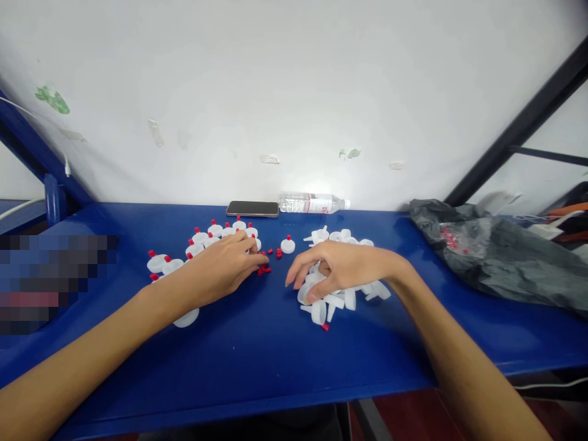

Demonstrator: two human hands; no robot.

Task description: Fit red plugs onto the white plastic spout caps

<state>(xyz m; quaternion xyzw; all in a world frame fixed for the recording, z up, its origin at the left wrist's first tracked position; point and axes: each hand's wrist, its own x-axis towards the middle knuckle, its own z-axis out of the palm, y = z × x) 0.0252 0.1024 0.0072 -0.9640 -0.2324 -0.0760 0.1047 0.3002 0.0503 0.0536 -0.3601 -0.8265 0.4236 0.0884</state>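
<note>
My left hand (223,269) lies on the blue table (257,355), its fingertips pressed together on small red plugs (264,267). Behind and left of it stand several white round caps with red plugs fitted (202,239). My right hand (340,266) rests on a heap of plain white caps (342,299), fingers curled down and thumb pressed against one white cap. One capped piece (287,245) stands alone between the two groups. A single red plug (324,327) lies at the heap's near edge.
A dark phone (252,209) and a plastic water bottle (312,203) on its side lie against the white wall. A grey plastic bag (496,254) holding red pieces sits at the right. A black metal strut rises behind it. A blurred patch covers the left edge.
</note>
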